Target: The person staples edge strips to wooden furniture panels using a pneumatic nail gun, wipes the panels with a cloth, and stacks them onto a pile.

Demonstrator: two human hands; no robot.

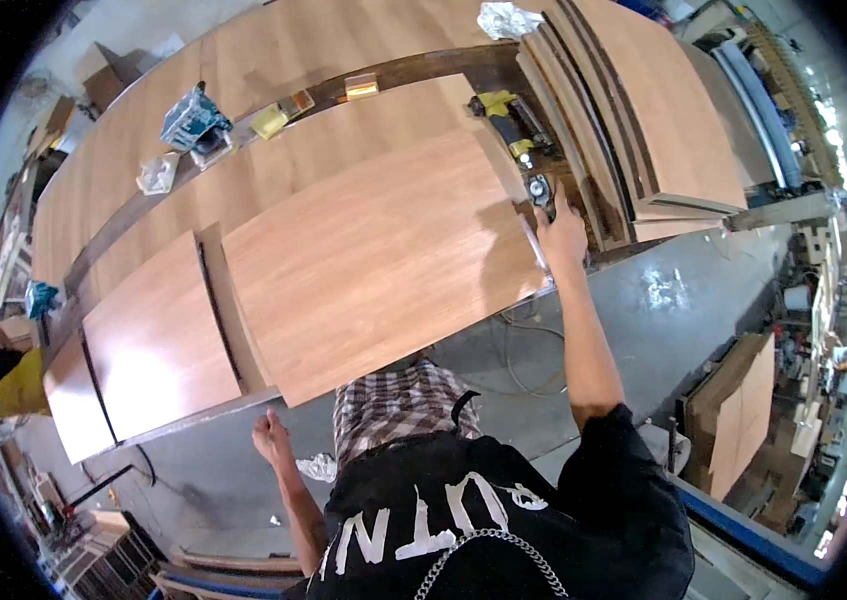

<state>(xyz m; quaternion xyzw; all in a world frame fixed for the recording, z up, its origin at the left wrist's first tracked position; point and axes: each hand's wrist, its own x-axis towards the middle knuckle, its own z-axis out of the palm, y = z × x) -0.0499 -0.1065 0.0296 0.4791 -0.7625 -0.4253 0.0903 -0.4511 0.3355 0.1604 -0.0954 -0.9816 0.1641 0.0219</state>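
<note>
The left hand (270, 436) hangs below the counter (124, 150) edge, fingers loosely curled, holding nothing. The wooden board (374, 265) lies flat and overhangs, so the right hand (561, 235) steadies its far edge, fingers spread, beside the black tool (541, 188).

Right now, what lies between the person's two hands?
In the head view, the big plywood sheet spans the stretch: the right hand rests at its far right edge, the left hand sits just below its near left edge, contact unclear.
</note>
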